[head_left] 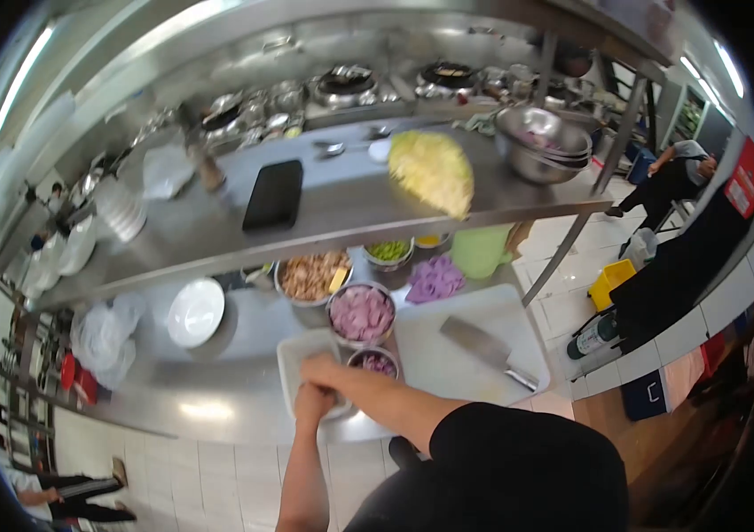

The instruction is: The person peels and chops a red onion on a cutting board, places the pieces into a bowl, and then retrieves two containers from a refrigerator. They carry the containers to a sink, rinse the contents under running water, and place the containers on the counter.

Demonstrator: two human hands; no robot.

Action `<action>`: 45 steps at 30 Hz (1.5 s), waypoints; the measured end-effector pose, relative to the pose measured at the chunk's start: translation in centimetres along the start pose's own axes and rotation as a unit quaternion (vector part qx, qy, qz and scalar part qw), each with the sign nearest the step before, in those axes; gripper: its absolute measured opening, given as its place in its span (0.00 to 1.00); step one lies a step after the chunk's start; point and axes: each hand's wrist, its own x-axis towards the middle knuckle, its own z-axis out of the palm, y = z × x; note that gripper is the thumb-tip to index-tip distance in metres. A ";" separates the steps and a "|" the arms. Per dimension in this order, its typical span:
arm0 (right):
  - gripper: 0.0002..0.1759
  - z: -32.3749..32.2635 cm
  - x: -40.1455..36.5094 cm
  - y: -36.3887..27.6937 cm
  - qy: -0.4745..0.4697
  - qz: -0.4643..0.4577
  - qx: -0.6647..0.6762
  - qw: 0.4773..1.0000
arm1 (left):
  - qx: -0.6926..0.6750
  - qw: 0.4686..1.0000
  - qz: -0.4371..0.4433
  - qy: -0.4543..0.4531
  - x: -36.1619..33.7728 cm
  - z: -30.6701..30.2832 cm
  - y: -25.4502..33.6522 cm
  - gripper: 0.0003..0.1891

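Note:
My right hand (318,368) and my left hand (311,402) are together over a white rectangular tub (286,363) at the counter's front edge. Both look closed, fingers curled down; whatever they hold is hidden. Right of the tub stands a small bowl of chopped purple onion (375,362). Just behind is a steel bowl of pink sliced meat (362,313). A cleaver (476,343) lies on the white cutting board (430,372) to the right, its handle toward the front right corner.
A bowl of brown chopped pieces (313,275), chopped greens (388,251) and a purple cloth-like heap (435,278) sit behind. A white plate (196,312) is at left. The overhead shelf (341,213) carries a cut cabbage (433,170), a black tray (273,195) and steel bowls (544,146). Other people stand farther away.

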 end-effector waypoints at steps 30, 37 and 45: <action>0.17 -47.3 -39.9 17.9 0.448 0.103 -0.068 0.885 | -0.131 0.923 -0.057 0.357 -8.6 0.0 6.8 0.14; 0.09 -31.3 -37.5 9.9 0.265 -0.336 0.286 0.858 | -0.616 0.653 -0.353 0.263 -7.5 0.1 -2.5 0.21; 0.16 -3.7 -21.8 8.2 0.223 0.137 0.313 0.913 | -0.459 0.753 -0.309 0.357 -9.7 -2.3 -6.3 0.14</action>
